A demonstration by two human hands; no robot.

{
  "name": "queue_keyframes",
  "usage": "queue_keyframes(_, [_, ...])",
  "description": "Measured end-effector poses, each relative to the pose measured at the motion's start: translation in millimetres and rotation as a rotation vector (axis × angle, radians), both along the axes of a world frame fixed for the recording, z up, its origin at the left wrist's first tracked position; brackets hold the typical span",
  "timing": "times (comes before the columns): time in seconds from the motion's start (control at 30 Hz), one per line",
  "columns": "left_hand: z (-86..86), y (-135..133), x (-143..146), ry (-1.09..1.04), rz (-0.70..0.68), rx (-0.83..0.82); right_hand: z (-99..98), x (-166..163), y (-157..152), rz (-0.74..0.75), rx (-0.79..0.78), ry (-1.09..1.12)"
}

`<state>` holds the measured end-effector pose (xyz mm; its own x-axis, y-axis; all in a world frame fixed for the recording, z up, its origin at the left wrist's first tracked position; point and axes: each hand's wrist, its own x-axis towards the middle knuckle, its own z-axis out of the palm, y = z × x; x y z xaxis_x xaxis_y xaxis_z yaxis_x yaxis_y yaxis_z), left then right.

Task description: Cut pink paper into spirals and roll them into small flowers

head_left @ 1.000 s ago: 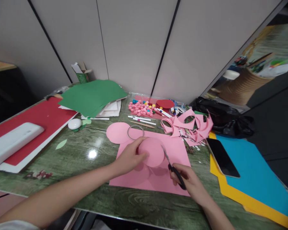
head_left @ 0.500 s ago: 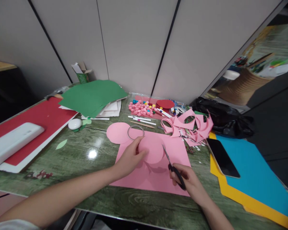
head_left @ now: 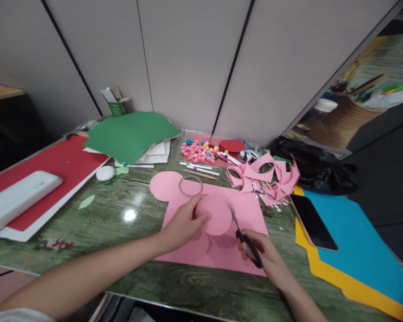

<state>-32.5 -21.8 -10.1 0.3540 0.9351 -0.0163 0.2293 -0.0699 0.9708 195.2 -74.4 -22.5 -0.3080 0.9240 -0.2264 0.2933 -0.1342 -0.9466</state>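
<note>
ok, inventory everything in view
Table: 1, green, throughout
Sheet: 1, pink, centre
Held disc: 1, pink, centre
Ring: 1, grey, centre
Loose disc: 1, pink, by ring
Scissors: 1, black, centre
Offcuts: several, pink, back right
Small pieces: many, mostly pink, back
Disc stack: uncounted, red, back
Pens: several, white, back
Clutter: uncounted, mixed, back
Phone: 1, black, right
Blue paper: 1, blue, right
Yellow paper: 1, yellow, right
Bag: 1, black, right
Holder: 1, brown, right
Green paper: stack, green, left
Red paper: 1, red, left
Long item: 1, white, left
Box: 1, green, left
Round item: 1, white, left
Leaves: several, green, left
Left hand: 1, bare, on held disc
Right hand: 1, bare, on scissors
</note>
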Motion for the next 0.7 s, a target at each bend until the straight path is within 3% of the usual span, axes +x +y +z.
queue_keyframes(0.7, [-7.3, 1.7, -1.3, -0.012, 0.060, 0.025, -7.3, 2.3, -0.3, -0.015, -0.011, -0.055])
